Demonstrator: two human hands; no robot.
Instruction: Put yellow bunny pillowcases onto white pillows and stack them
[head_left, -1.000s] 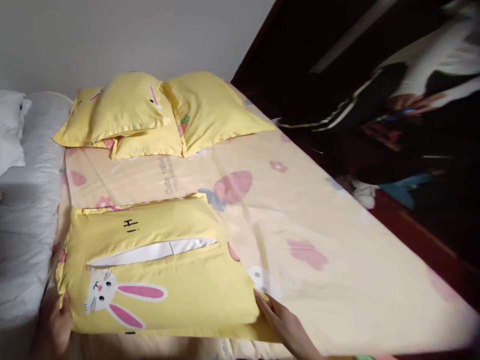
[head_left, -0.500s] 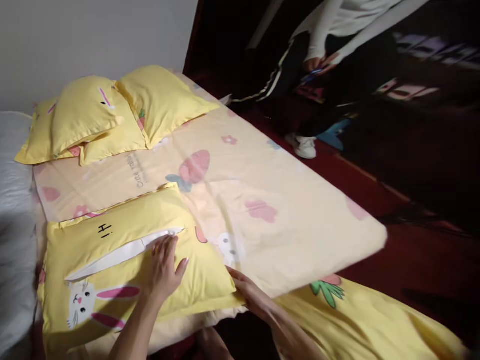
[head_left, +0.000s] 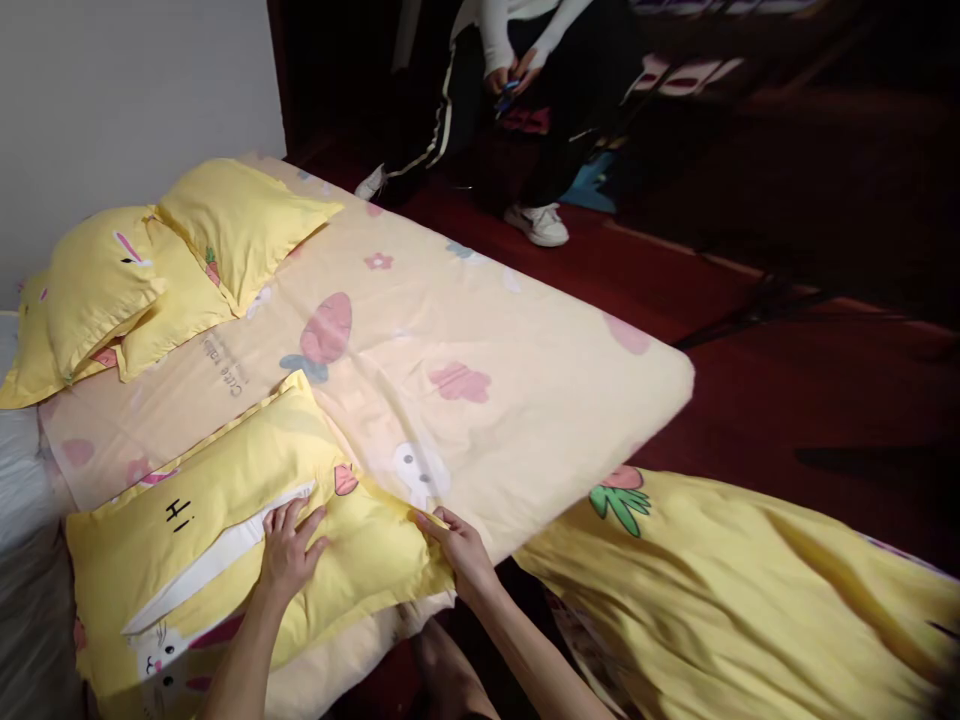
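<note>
A yellow pillow (head_left: 367,550) with a rabbit print and the word "Hi" lies at the near end of the bed. A long slit in its cover shows a white inner pillow (head_left: 199,575). My left hand (head_left: 291,548) rests on the cover beside the slit's right end, fingers spread. With thumb and fingers, my right hand (head_left: 461,552) pinches the pillow's right edge near the corner. The mattress (head_left: 540,390) under it wears a peach sheet printed with carrots, flowers and rabbits.
Several yellow pillows (head_left: 247,225) are heaped by the wall. A yellow printed cloth (head_left: 720,570) spreads off the bed at lower right. A silvery-white surface (head_left: 22,480) borders the left side. Beyond the bed, a person (head_left: 517,100) sits holding a small blue object.
The view has swung right, so the bed appears further left. My right hand has moved up along the pillow's right edge and its grip now shows. My left hand stays by the slit.
</note>
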